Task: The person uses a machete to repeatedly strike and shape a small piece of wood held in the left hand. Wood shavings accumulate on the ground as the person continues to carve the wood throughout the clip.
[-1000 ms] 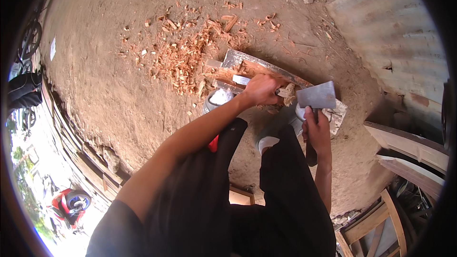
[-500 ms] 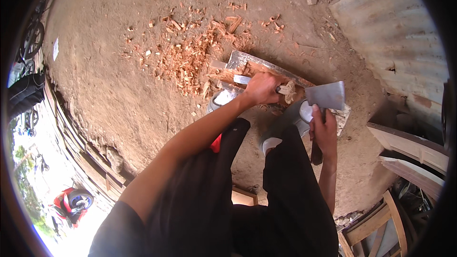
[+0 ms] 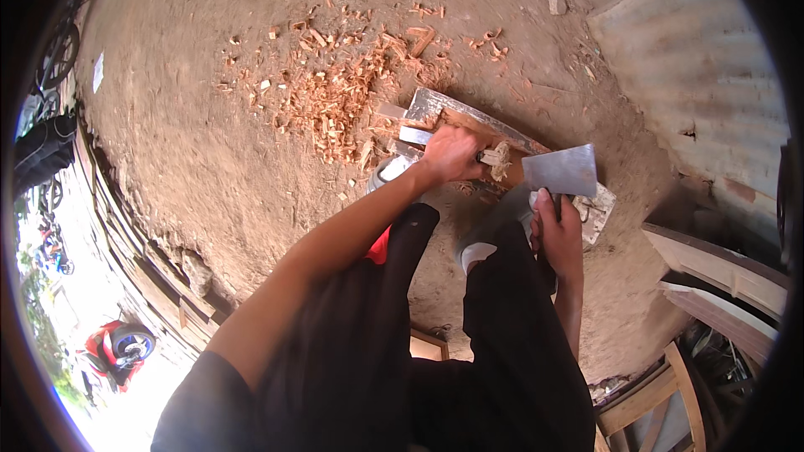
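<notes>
My left hand [image 3: 453, 153] is closed round a wood chisel, whose flat metal blade [image 3: 414, 136] points left along the wooden workpiece [image 3: 477, 121]. The chisel's handle end [image 3: 497, 161], pale and frayed, sticks out on the right of the fist. In my right hand [image 3: 559, 233] is a hatchet with a broad grey metal head [image 3: 561, 172], its dark handle running down through the fingers. The head stands just right of the frayed end, with a small gap between them. My hand and the chisel hide part of the workpiece.
Wood shavings and chips [image 3: 339, 100] lie on the dirt floor beyond the workpiece. My feet are beside the work, a pale shoe [image 3: 392, 169] at its left. Corrugated metal sheet [image 3: 687, 75] stands at right, above wooden frames [image 3: 649, 398]. A red motorbike [image 3: 117, 351] is at far left.
My right hand has brought the hatchet a little left, closer to the chisel's frayed end. The left hand keeps its grip on the chisel. The whole view has shifted slightly.
</notes>
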Available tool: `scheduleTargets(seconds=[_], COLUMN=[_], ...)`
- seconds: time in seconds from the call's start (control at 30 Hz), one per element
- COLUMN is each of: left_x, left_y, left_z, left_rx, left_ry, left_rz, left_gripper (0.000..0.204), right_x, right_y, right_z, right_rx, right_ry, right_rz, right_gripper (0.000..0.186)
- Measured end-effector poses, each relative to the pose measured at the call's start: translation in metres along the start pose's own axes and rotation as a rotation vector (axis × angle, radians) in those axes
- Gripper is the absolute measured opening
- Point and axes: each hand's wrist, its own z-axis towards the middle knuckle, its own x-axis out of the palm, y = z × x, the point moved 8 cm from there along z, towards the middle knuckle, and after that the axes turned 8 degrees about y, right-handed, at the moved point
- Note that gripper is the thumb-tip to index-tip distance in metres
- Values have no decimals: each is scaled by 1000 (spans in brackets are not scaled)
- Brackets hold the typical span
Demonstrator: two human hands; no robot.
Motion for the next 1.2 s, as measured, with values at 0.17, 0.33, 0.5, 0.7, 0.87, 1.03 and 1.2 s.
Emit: scheduleTargets(seconds=[0.17, 0.33, 0.5, 0.7, 0.87, 1.03, 1.2], left_x=[-14, -8, -18, -17, -14, -10, -11], left_y=[-38, -47, -36, -29, -36, -36, -44], left_z=[2, 4, 16, 9, 14, 15, 12], left_rx=[220, 250, 149, 173, 145, 165, 167], left_ry=[-59, -40, -29, -61, -4, 59, 60], left_rz=[-140, -219, -287, -392, -326, -318, -271], left_gripper=[57, 62, 50, 41, 39, 41, 53], right_x=[-9, -10, -11, -21, -33, -46, -45], right_y=[19, 16, 10, 9, 13, 18, 17], right_z=[-20, -26, -27, -29, -33, -35, -36], right_rx=[7, 26, 40, 39, 3, -25, -3], right_ry=[-64, -47, -27, -93, -130, -174, -190], right_rz=[63, 69, 51, 112, 88, 116, 148], right_gripper=[35, 37, 37, 40, 41, 41, 41])
